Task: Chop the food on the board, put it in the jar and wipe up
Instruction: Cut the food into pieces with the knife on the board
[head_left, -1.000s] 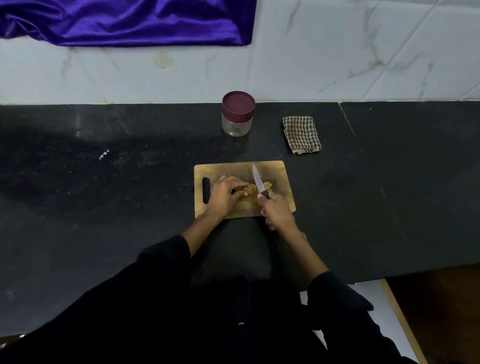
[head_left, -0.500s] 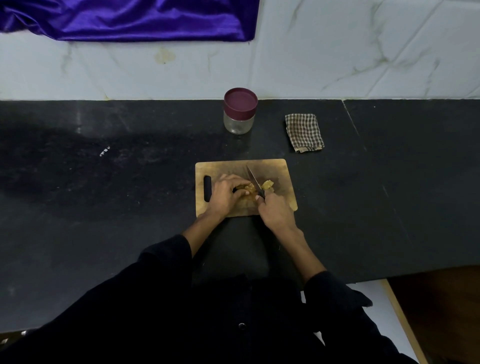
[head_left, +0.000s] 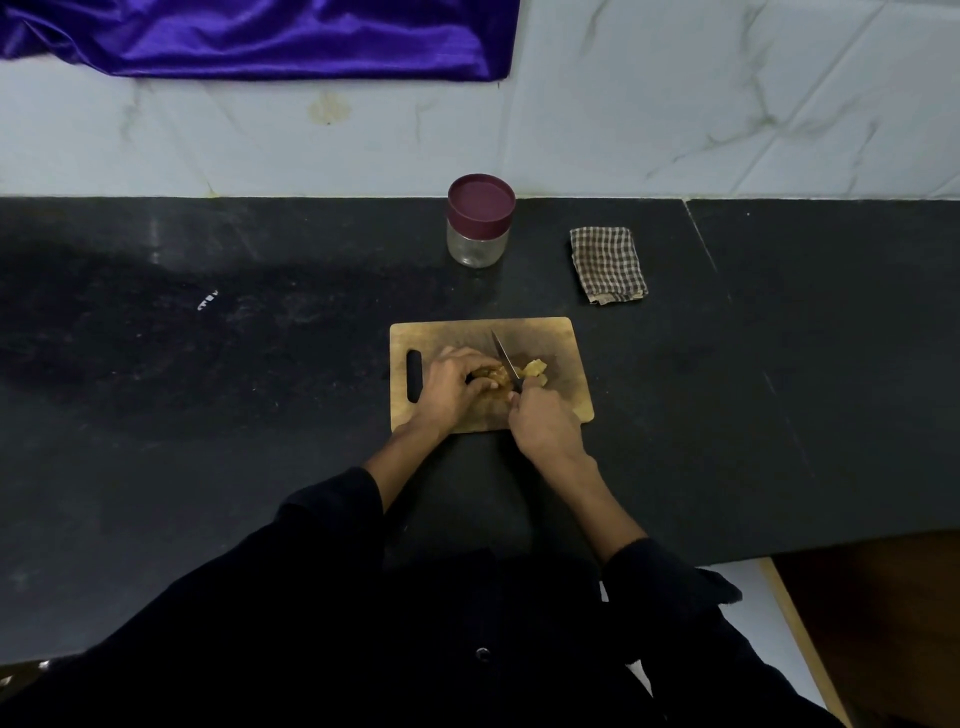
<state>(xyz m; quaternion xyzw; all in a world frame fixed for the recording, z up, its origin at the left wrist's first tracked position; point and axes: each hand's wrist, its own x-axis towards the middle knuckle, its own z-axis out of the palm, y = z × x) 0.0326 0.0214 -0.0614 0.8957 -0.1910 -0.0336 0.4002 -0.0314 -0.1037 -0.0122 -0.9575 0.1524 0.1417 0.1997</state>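
Behind the board stand a lidded jar and checked cloth.

I'm looking down at what reads as a home kitchen. A long black stone countertop runs across my view, its surface scuffed and streaked, with a seam in the slab at about 2 o'clock. Behind it, at 12 o'clock, stands a wall of white marble-veined tiles, one marked by a yellowish stain, and a shiny purple cloth hangs over them at 11 o'clock. Kitchen gear sits on the counter: a wooden chopping board at centre, a glass jar with a maroon lid beyond it, and a folded checked dishcloth at 1 o'clock.
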